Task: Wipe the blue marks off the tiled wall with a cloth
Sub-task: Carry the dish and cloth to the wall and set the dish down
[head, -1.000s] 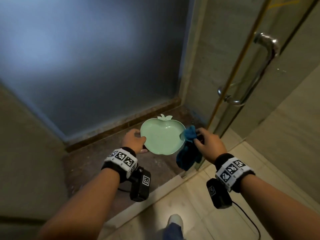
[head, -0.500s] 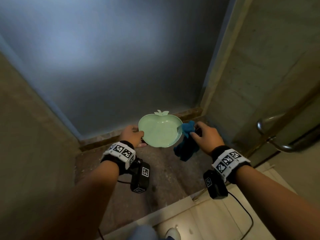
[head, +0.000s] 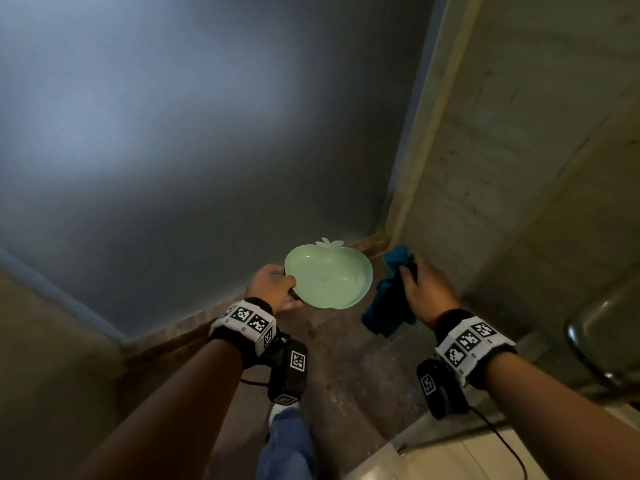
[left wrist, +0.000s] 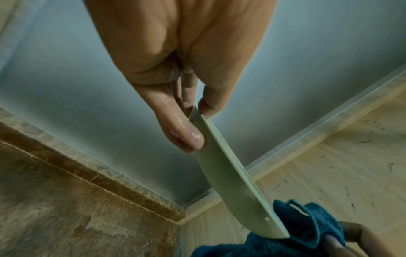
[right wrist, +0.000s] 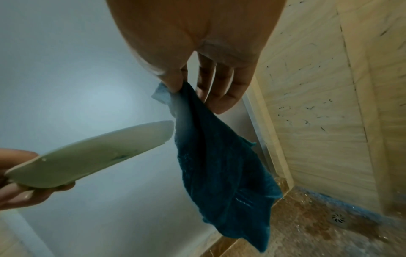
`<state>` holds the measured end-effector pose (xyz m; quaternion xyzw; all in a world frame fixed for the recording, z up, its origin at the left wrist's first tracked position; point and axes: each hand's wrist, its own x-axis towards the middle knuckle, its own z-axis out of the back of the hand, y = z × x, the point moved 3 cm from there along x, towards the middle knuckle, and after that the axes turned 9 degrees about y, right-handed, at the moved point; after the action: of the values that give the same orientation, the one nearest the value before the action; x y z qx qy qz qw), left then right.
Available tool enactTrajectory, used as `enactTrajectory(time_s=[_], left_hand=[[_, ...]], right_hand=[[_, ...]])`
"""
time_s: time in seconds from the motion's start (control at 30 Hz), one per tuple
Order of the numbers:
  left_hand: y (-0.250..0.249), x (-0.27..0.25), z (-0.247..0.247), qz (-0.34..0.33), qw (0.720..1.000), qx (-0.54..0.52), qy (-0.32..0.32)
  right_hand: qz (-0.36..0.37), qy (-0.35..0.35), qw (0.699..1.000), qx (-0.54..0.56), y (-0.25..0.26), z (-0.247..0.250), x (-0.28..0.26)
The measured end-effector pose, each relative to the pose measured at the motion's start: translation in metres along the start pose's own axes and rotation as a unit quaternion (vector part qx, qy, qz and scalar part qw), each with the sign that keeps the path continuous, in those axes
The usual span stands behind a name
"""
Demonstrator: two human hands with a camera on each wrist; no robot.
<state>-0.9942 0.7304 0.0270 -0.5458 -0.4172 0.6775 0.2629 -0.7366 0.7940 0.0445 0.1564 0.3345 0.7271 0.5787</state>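
My right hand [head: 415,282] pinches the top of a dark blue cloth [head: 388,299], which hangs limp below it; in the right wrist view the cloth [right wrist: 217,165] droops from thumb and forefinger while the other fingers [right wrist: 228,90] stay straight. My left hand [head: 273,284] grips the rim of a pale green apple-shaped dish [head: 329,280], thumb on top. The dish [left wrist: 230,173] shows edge-on in the left wrist view, its far end touching the cloth [left wrist: 296,231]. The beige tiled wall [right wrist: 318,104] to the right carries small dark marks [right wrist: 305,121].
A frosted glass panel [head: 190,133] fills the view ahead, above a brown stone threshold [head: 180,330]. The shower floor [head: 363,368] is dark mottled stone, with a round drain [right wrist: 338,218] near the wall. A metal door handle [head: 588,355] sits at the right edge. My foot [head: 287,441] stands below.
The view has swung up and left toward the frosted glass; the door handle slid to the right edge. Both hands rose slightly and the cloth moved a little away from the dish.
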Motion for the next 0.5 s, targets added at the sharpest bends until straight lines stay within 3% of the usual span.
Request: enactTrajectory(time_s=[0.27, 0.5], left_hand=[[-0.077, 0.124, -0.011, -0.022, 0.994, 0.064, 0.089], [-0.145, 0.189, -0.044, -0.037, 0.976, 0.136, 0.169]], right_hand=[[-0.087, -0.049, 0.995, 0.021, 0.003, 0.009, 0.101], [-0.102, -0.113, 0.988, 0.017, 0.015, 0.044, 0.140]])
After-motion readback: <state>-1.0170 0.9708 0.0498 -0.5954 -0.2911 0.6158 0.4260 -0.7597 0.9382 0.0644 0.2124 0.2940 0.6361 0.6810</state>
